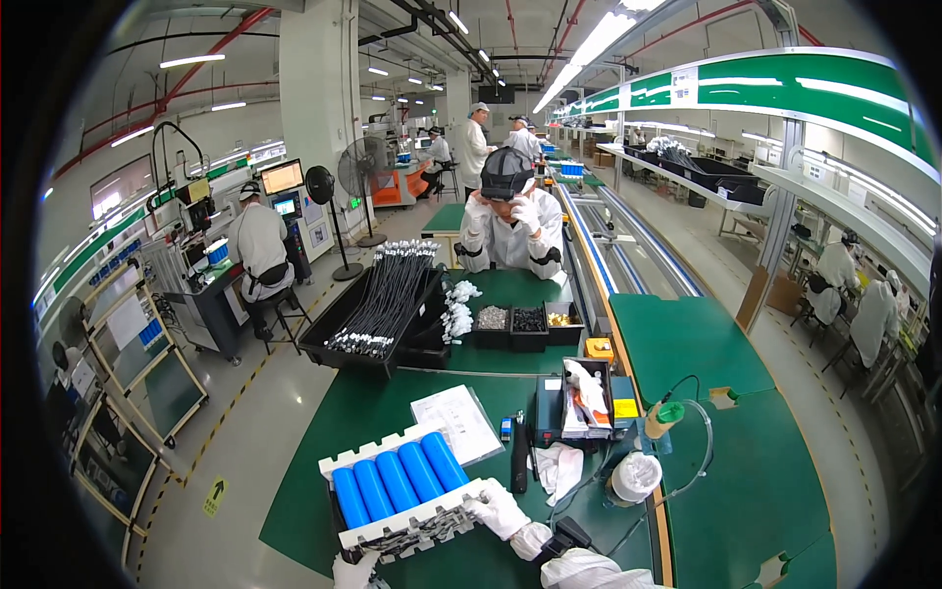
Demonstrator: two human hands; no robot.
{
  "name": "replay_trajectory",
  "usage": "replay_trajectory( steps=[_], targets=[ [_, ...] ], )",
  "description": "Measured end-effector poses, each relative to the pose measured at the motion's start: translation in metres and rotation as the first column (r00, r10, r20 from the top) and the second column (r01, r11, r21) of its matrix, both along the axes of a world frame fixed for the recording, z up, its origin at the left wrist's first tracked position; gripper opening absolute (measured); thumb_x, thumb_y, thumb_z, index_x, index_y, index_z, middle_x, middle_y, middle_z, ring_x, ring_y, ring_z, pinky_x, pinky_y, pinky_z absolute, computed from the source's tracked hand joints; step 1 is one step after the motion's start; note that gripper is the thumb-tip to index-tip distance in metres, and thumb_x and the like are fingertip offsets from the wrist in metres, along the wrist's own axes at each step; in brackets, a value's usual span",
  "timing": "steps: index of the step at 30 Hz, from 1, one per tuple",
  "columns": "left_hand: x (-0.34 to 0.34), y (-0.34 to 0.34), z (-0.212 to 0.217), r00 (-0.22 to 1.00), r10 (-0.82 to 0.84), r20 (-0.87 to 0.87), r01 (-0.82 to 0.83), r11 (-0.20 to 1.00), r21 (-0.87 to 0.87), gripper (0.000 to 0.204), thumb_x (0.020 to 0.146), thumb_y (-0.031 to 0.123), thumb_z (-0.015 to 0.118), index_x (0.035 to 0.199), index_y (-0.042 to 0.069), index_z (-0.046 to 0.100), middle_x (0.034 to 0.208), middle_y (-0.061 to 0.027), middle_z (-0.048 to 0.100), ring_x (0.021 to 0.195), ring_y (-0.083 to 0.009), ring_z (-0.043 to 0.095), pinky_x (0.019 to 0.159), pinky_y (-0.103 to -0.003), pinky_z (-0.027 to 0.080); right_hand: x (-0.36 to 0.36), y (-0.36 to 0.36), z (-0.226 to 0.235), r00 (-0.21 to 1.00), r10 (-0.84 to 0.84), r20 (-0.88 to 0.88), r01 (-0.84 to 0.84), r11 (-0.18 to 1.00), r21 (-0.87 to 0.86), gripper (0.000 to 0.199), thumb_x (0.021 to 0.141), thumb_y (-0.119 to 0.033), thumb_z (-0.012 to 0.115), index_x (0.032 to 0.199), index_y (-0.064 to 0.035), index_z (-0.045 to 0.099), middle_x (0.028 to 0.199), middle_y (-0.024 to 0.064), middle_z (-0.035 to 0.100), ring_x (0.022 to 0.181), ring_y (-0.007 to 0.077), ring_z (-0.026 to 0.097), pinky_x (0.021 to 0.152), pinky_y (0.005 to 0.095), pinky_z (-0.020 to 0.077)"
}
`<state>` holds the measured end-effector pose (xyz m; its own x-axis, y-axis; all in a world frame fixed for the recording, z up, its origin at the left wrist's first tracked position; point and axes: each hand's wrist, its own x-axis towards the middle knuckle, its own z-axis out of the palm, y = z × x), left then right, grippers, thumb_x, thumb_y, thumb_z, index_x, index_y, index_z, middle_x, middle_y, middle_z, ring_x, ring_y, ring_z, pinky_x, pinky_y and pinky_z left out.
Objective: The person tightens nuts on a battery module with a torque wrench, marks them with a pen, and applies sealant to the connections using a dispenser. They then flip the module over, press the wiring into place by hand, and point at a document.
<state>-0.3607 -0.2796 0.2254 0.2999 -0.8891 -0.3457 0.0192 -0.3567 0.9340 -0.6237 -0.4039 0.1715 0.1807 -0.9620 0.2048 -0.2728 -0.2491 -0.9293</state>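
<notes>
A battery pack [400, 481] of several blue cylindrical cells in a white plastic holder is tilted above the green table [324, 432], its near side towards me. My right hand [497, 509], in a white glove, grips the holder's right end. At the near left corner my left hand [354, 570], also gloved, closes on the holder; the lower edge of the picture cuts part of it off. A printed paper sheet [457, 424] lies just behind the pack. To the right of it is a black handheld tool [519, 455].
A black bin [334, 339] of black cables stands far left, beside small parts trays [528, 329]. On the right are a blue-and-black box [549, 407], a white cloth [558, 471], a white-topped container [636, 477] and a looping tube [708, 447]. Across the table sits a person [510, 231].
</notes>
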Motion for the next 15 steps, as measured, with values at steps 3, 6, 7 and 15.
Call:
replay_trajectory(
  steps=[3,6,7,15],
  targets=[
    [-0.001,0.020,-0.005,0.998,0.051,-0.023,-0.051,0.999,-0.013,0.021,0.081,0.021,0.067,0.082,0.003,0.056,0.055,-0.0030,0.049,0.031,-0.0149,0.046,0.027,-0.027,0.035,-0.012,0.032,-0.010,0.994,0.018,-0.103,-0.029,0.994,-0.109,0.034,0.080,-0.033,0.065,0.083,-0.0021,0.052,0.082,0.0169,0.048,0.076,0.0343,0.051,0.066,0.0411,0.0419],
    [-0.004,0.057,-0.019,0.997,0.017,0.077,-0.015,0.999,-0.030,0.022,0.081,0.017,0.068,0.093,0.002,0.058,0.065,-0.0044,0.058,0.045,-0.0112,0.051,0.039,-0.027,0.041,-0.032,0.085,-0.007,0.991,0.014,-0.136,-0.026,0.996,-0.087,0.037,0.079,-0.036,0.066,0.081,-0.0020,0.050,0.080,0.0171,0.046,0.073,0.0354,0.051,0.063,0.0426,0.0423],
    [0.002,0.066,-0.029,0.990,-0.060,0.128,0.043,0.991,0.127,0.027,0.079,0.015,0.070,0.099,0.001,0.058,0.075,-0.0051,0.062,0.053,-0.0100,0.052,0.045,-0.027,0.042,-0.042,0.102,-0.003,0.978,-0.023,-0.209,-0.006,0.990,-0.139,0.035,0.080,-0.035,0.066,0.078,-0.0027,0.053,0.075,0.0161,0.051,0.067,0.0351,0.053,0.060,0.0413,0.0429],
    [-0.015,0.064,0.072,0.957,-0.287,0.043,0.284,0.957,0.056,0.027,0.080,0.014,0.068,0.101,0.001,0.060,0.085,-0.0021,0.063,0.073,-0.0073,0.055,0.054,-0.028,0.046,-0.055,0.104,0.110,0.997,-0.052,0.063,0.033,0.961,0.273,0.031,0.084,-0.035,0.061,0.082,-0.0041,0.060,0.069,0.0157,0.057,0.063,0.0344,0.055,0.058,0.0385,0.0441]
  ],
)
